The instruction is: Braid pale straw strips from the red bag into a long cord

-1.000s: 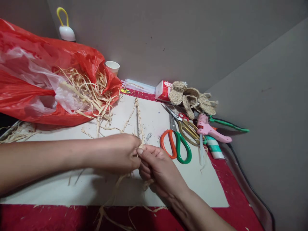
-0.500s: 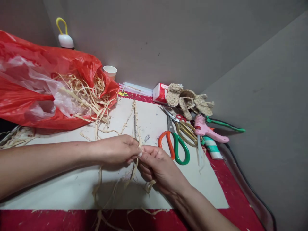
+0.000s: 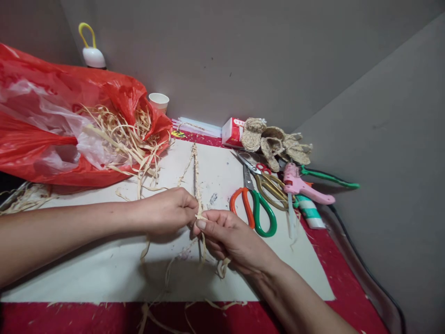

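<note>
Straw cord [image 3: 197, 185] runs up the centre of the frame; nearest us, below the hands, its loose strands [image 3: 203, 250] dangle unworked. Our right hand [image 3: 227, 236] pinches it between thumb and forefinger, while our left hand [image 3: 174, 211] is curled just beside, whether gripping a strand we cannot tell. Beyond, toward upper centre, the finished-looking length is pale, knobbly and frayed, so we judge the work partly done. Farther off, upper left, more strips [image 3: 121, 139] spill from the red bag [image 3: 38, 139].
</note>
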The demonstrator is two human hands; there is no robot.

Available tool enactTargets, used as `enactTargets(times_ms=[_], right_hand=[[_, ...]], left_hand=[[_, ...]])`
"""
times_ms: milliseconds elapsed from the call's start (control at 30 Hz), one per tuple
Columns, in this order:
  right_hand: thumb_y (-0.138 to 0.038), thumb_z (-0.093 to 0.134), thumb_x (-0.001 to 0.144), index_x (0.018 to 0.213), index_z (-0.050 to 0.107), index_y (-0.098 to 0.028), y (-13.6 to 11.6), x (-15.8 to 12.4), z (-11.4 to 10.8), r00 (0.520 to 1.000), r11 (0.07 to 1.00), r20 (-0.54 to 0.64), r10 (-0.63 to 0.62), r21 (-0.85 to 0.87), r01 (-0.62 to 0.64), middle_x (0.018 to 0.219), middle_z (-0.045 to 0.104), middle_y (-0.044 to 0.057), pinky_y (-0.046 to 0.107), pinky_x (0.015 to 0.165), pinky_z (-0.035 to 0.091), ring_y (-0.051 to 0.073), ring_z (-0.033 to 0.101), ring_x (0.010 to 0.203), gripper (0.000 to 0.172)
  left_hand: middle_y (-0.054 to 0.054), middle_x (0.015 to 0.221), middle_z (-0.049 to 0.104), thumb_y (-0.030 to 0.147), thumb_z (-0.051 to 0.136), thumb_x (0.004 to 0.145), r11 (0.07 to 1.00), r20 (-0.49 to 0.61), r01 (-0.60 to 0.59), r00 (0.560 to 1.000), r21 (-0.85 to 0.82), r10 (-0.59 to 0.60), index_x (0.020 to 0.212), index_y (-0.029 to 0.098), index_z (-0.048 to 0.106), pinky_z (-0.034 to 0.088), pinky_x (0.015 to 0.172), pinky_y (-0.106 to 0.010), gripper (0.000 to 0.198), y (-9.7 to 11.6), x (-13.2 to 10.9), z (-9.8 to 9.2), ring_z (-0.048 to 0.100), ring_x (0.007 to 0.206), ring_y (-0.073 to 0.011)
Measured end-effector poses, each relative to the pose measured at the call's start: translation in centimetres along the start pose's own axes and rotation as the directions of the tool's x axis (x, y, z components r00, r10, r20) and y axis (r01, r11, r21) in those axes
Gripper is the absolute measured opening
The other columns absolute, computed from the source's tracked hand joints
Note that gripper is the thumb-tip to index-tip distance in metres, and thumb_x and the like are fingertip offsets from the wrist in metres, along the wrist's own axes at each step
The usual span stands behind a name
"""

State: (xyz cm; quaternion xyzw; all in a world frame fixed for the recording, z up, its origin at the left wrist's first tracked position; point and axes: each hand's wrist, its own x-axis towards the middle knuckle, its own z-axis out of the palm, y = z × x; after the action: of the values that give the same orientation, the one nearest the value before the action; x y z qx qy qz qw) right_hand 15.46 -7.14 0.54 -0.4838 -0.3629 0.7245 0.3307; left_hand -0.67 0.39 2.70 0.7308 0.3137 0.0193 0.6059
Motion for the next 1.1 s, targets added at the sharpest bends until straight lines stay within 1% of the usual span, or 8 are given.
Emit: enactTargets(times_ms=[133,300,433,600,767,933,1033,1100], right_hand=[[-0.041,0.061,0.079,0.073,0.061,-0.015,0.0,0.0,-0.1,1.0,0.997,0.007,-0.024,-0.071,0.024,0.036,0.031,-0.011,0.02,0.036,0.012,0.005,0.018,0.034,0.027],[-0.035,0.058,0.083,0.075,0.065,-0.016,-0.3,-0.4,-0.2,0.991,0.954,-0.038,-0.128,-0.279,0.112,0.052,0.046,-0.006,0.02,0.043,0.024,0.006,0.03,0.044,0.023],[-0.032,0.051,0.087,0.079,0.065,-0.017,-0.4,-0.7,0.0,0.982,0.888,-0.068,-0.179,-0.442,0.131,0.054,0.042,-0.006,0.02,0.046,0.025,0.008,0.03,0.046,0.022],[-0.029,0.05,0.088,0.074,0.064,-0.017,-0.5,-0.9,0.1,0.956,0.76,-0.061,-0.286,-0.622,0.188,0.06,0.047,-0.002,0.022,0.053,0.031,0.011,0.038,0.057,0.024],[-0.03,0.048,0.088,0.068,0.056,-0.018,-1.0,-1.4,-0.4,0.965,0.706,-0.081,-0.25,-0.697,0.124,0.061,0.045,-0.002,0.023,0.053,0.03,0.012,0.039,0.058,0.024],[-0.034,0.046,0.087,0.067,0.055,-0.018,-1.4,-1.9,0.1,0.971,0.797,-0.111,-0.21,-0.594,0.104,0.061,0.046,-0.002,0.023,0.053,0.031,0.012,0.039,0.057,0.027],[-0.034,0.045,0.087,0.068,0.056,-0.018,-0.7,-1.9,1.2,0.971,0.869,-0.142,-0.19,-0.484,0.099,0.06,0.046,-0.002,0.023,0.051,0.029,0.011,0.037,0.055,0.027],[-0.034,0.043,0.087,0.066,0.055,-0.018,0.2,-1.8,2.0,0.964,0.871,-0.197,-0.181,-0.488,0.063,0.054,0.04,-0.003,0.023,0.048,0.025,0.011,0.032,0.05,0.028]], left_hand=[[0.003,0.051,0.047,0.021,0.043,0.073,0.999,-0.001,0.034,0.999,-0.017,-0.034,0.064,0.014,0.062,0.024,0.045,-0.021,0.022,0.2,0.1,-0.1,0.035,0.046,-0.0072],[0.003,0.052,0.049,0.024,0.047,0.076,0.979,0.104,0.078,0.993,-0.191,-0.059,0.061,0.013,0.058,0.025,0.046,-0.02,0.021,0.4,0.4,-0.3,0.032,0.044,-0.0054],[0.006,0.044,0.041,0.024,0.05,0.076,0.939,0.127,0.131,0.987,-0.319,-0.095,0.061,0.014,0.056,0.023,0.044,-0.02,0.019,0.2,0.6,-0.1,0.026,0.039,-0.0048],[0.007,0.046,0.037,0.028,0.051,0.078,0.959,0.063,0.091,0.995,-0.27,-0.076,0.063,0.014,0.054,0.016,0.041,-0.021,0.021,-0.5,0.6,0.4,0.024,0.04,-0.0044],[0.008,0.044,0.034,0.031,0.049,0.08,0.983,0.007,0.051,0.999,-0.177,-0.051,0.064,0.015,0.053,0.016,0.041,-0.021,0.023,-1.0,0.6,0.7,0.025,0.039,-0.0048],[0.005,0.047,0.044,0.031,0.049,0.079,0.982,-0.043,0.032,0.998,-0.185,-0.041,0.063,0.014,0.057,0.02,0.043,-0.021,0.025,-0.8,0.5,0.9,0.03,0.042,-0.0053],[0.0,0.06,0.058,0.03,0.048,0.08,0.964,-0.023,-0.003,1.0,-0.266,-0.003,0.061,0.013,0.058,0.028,0.047,-0.02,0.027,-0.7,0.3,1.3,0.041,0.049,-0.0062],[-0.001,0.059,0.058,0.028,0.047,0.079,0.932,-0.032,-0.009,0.999,-0.361,-0.003,0.06,0.013,0.057,0.03,0.048,-0.02,0.026,-0.7,0.2,1.8,0.044,0.049,-0.0069]])
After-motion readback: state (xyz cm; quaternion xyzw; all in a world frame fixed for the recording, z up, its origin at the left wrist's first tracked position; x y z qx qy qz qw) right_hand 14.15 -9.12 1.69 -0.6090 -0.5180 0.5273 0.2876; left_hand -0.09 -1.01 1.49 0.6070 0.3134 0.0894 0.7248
